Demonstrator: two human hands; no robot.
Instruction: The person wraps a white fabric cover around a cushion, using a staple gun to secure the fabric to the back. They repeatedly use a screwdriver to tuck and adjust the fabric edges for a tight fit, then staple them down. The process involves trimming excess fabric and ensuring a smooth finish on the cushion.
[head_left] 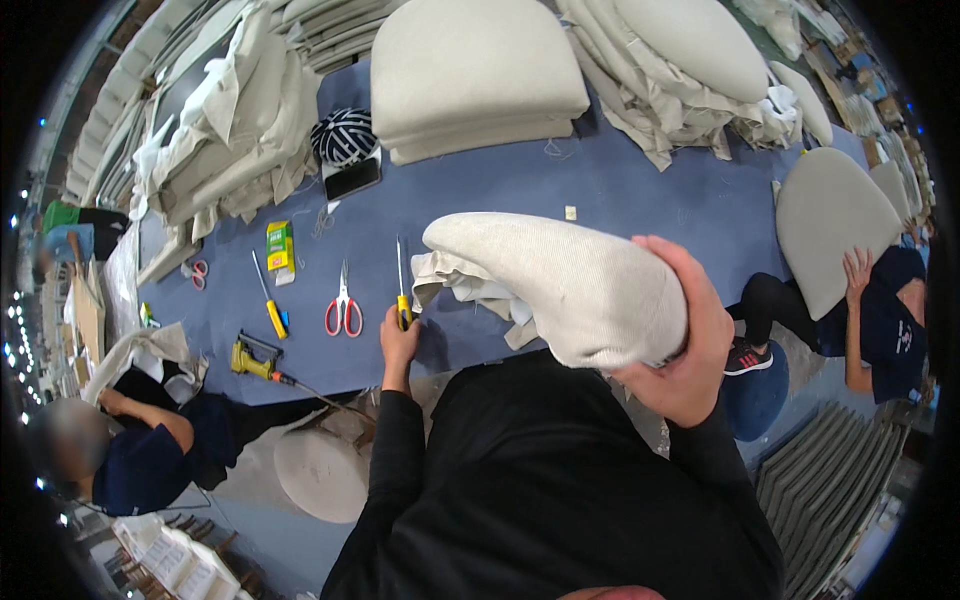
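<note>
Blue table [690,205] holds a box [281,250], left fingers [389,323] a screwdriver [403,301], right fingers [686,264] a cushion [580,285].

We can read no words or numbers for certain. We see print on the yellow-green box [281,252] on the table [640,200], too small for us to make out. We also see a small pale mark on the dark shirt [890,345] of the co-worker [857,340] at right, and faint marks on white sheets [170,556] at lower left.
</note>
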